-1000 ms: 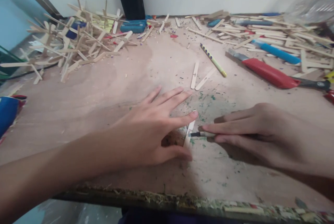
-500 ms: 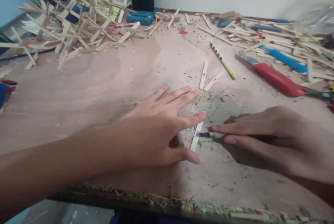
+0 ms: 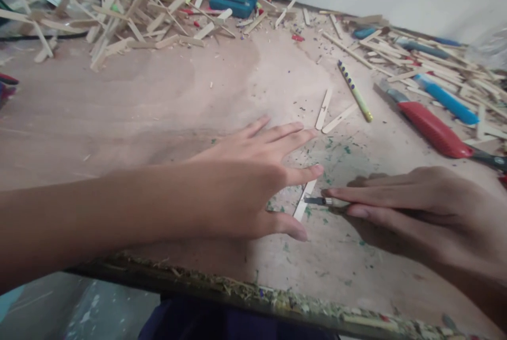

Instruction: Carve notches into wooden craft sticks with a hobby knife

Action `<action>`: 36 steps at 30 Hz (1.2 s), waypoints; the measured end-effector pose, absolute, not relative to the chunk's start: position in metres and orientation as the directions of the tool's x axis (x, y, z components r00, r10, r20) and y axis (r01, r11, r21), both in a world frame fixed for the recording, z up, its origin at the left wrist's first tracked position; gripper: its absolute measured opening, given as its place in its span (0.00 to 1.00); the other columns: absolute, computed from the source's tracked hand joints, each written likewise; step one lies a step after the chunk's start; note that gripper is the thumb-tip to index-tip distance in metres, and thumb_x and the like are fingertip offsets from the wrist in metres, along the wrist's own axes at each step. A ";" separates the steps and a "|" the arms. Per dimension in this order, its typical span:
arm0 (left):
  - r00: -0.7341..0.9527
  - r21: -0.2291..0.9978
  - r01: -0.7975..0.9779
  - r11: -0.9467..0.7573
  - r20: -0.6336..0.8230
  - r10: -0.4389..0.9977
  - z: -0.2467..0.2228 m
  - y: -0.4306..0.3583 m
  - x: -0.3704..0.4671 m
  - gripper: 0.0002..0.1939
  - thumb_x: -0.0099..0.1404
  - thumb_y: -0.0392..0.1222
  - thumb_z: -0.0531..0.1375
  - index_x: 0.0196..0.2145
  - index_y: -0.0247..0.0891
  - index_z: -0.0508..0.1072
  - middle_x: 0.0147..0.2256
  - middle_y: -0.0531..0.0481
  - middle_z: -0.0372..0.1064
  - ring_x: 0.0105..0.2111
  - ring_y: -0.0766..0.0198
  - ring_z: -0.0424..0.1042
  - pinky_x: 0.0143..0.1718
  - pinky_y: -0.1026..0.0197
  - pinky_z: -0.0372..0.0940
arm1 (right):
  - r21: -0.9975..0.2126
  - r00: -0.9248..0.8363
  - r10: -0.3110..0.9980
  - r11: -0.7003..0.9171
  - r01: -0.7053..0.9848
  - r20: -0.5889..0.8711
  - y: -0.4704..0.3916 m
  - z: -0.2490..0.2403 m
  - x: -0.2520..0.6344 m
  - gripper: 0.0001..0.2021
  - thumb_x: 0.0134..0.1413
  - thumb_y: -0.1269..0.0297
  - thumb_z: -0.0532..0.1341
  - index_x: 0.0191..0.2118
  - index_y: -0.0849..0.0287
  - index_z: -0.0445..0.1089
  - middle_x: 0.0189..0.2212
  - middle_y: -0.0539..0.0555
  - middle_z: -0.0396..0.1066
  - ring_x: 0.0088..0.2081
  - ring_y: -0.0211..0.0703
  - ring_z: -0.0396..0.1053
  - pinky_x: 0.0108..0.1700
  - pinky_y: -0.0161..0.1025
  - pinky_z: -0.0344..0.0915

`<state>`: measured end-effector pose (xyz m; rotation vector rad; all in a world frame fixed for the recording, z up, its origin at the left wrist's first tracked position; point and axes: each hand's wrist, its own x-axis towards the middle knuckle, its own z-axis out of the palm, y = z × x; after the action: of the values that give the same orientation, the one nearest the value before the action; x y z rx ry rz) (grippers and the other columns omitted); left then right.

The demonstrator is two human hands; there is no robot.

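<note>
Thumb and fingers of the right hand [image 3: 420, 208] are clamped on a slim knife [image 3: 317, 201], its blade pointing to 9 o'clock. Spread flat, the left hand [image 3: 253, 181] has its fingers apart, index at the far end of a stick [image 3: 301, 209] and thumb by the near end.

Work on this stick looks part done: the blade tip meets it around mid-length, but any cut there is too small to read, and the lengths on either side seem whole. At 1 o'clock from it, two loose sticks [image 3: 324, 109] lie in a narrow V; one shows a dark nick near its middle, probably finished cutting, while the other's mark is faint. Farther off, at about 10 o'clock, a tangle [image 3: 119, 12] of crossed sticks appears already joined, whereas a heap [image 3: 396, 49] between 1 and 2 o'clock looks mostly loose.

As for the grip, the stick lies flat on the table [image 3: 158, 97], at 3 o'clock from the left palm and 9 o'clock from the right-hand pinch, slanting from 1 to 7. The right fingertips stay apart from it; only the knife reaches across.
</note>
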<state>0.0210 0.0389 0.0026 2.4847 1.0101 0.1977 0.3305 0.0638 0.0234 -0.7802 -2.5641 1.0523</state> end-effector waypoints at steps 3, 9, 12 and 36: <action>0.722 0.453 0.630 -0.631 -0.044 0.690 0.002 0.039 0.021 0.44 0.74 0.71 0.76 0.77 0.45 0.79 0.88 0.31 0.50 0.89 0.30 0.48 0.89 0.20 0.42 | -0.665 -0.851 0.525 0.634 0.395 -0.005 0.064 0.030 0.326 0.13 0.82 0.62 0.67 0.59 0.51 0.90 0.47 0.51 0.92 0.46 0.49 0.92 0.38 0.31 0.86; 0.719 0.472 0.619 -0.628 -0.020 0.694 -0.002 0.041 0.019 0.44 0.73 0.71 0.77 0.77 0.49 0.79 0.88 0.34 0.52 0.89 0.31 0.48 0.89 0.22 0.42 | -0.591 -0.871 0.490 0.711 0.380 0.030 0.066 0.031 0.330 0.16 0.84 0.63 0.63 0.61 0.55 0.90 0.46 0.57 0.92 0.39 0.46 0.91 0.30 0.31 0.79; 0.728 0.480 0.598 -0.642 0.011 0.686 -0.004 0.041 0.017 0.43 0.72 0.70 0.78 0.76 0.49 0.80 0.88 0.35 0.53 0.89 0.30 0.50 0.89 0.20 0.43 | -0.601 -0.878 0.477 0.710 0.366 0.029 0.066 0.029 0.332 0.16 0.85 0.63 0.63 0.63 0.54 0.89 0.47 0.57 0.92 0.38 0.45 0.90 0.31 0.32 0.78; 0.753 0.429 0.540 -0.724 0.138 0.643 -0.006 0.047 0.003 0.38 0.80 0.61 0.72 0.79 0.47 0.74 0.81 0.34 0.64 0.79 0.30 0.67 0.80 0.23 0.63 | -0.623 -0.796 0.605 0.624 0.471 0.004 0.061 0.035 0.330 0.17 0.85 0.61 0.62 0.54 0.57 0.91 0.48 0.56 0.92 0.39 0.46 0.91 0.32 0.29 0.79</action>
<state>0.0030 0.0466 -0.0057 2.5870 0.9081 0.3951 0.3296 0.0613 0.0346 -0.8859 -2.6335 0.9194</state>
